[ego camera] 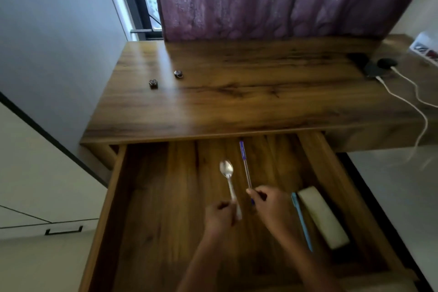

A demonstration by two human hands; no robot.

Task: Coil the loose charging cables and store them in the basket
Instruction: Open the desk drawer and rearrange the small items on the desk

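Head view. Left hand [220, 214]: fingers curled round the flat handle of a shiny steel spoon [226, 169], oval bowl pointing away. Right hand [267, 201]: fingertips pinch the near end of a slim clear-and-blue pen [244, 161], just right of the spoon. Below both, a grained wooden drawer [166, 197], pulled open. Right of the right fingers lie a pale-blue pen [302, 223] and a cream oblong block [322, 216]. The smooth white charging cables [403, 99] are well beyond the fingers, up-right, trailing off the desk edge.
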